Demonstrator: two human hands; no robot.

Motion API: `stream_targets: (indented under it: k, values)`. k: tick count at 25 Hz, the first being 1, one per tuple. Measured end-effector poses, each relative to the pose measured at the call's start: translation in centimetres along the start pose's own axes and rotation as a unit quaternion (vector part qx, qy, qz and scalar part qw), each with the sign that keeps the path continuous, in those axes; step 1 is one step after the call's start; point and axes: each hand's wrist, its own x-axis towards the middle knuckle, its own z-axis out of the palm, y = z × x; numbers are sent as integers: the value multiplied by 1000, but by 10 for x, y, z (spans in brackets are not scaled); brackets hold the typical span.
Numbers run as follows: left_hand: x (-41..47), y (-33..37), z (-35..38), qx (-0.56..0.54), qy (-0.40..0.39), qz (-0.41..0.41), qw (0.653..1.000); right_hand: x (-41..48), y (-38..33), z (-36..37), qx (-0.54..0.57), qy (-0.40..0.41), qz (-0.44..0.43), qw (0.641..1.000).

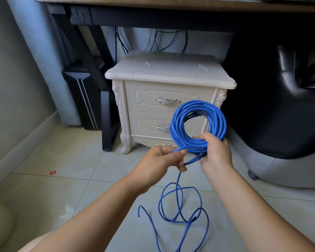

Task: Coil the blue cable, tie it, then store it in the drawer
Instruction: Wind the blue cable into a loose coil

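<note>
A blue cable is wound into a round coil held upright in front of a cream nightstand. My right hand grips the bottom of the coil. My left hand pinches the strand that leaves the coil, just left of my right hand. The loose tail drops from my left hand and lies in tangled loops on the tiled floor between my forearms. The nightstand has an upper drawer and a lower drawer, both closed, each with a silver handle.
The cream nightstand stands under a wooden desk with dark legs. A black computer case is at the left, a black chair at the right. A small red scrap lies on the floor.
</note>
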Motion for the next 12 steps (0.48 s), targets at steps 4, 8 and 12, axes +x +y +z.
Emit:
stream_targets:
  k: [4,8,12]
  values:
    - [8,0,-8,-317,68,-108,940,-2,-12,-5,137,-21,84,987]
    - [13,-1,-17,-464,118,-164,863,-9,-18,-7,169,-109,92,975]
    - [15,5,-19,-386,106,-121,908,-13,-17,-4,37,-164,106,980]
